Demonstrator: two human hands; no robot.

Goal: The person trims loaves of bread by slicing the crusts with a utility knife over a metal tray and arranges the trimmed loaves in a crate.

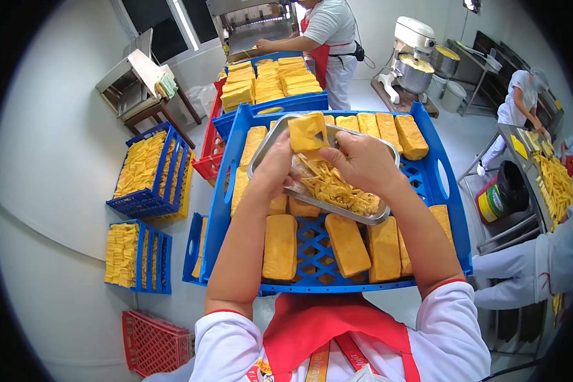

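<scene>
1. Pale walls (54, 146) enclose the workroom; well beyond the fingers, a co-worker (330, 44) stands by a metal machine, near a stack of yellow slices (270, 83).
2. Directly below the fingers, a metal tray (381, 218) holds loose yellow strips (337, 186). It sits tilted above the yellow loaves (279, 247) in a blue crate (312, 285), whose nearest loaves lie between the person's forearms.
3. The yellow piece (302, 129), with a dark gap in its face, is at the fingertips, raised over the far part of the tray.
4. The left hand (275, 160) grips the piece along its left edge, fingers closed narrow around it.
5. The right hand (365, 162) is curled in, its thumb at the lower right corner of the piece; whether those fingers pinch it or hide something small, one cannot tell.
6. For good work, the left fingers would do best with a firm but light hold, since the gap probably makes the piece prone to tearing.
7. Working the right thumb in short, gentle strokes, right over the tray, should let any bits drop among the strips rather than onto the loaves nearer the wrists.
</scene>
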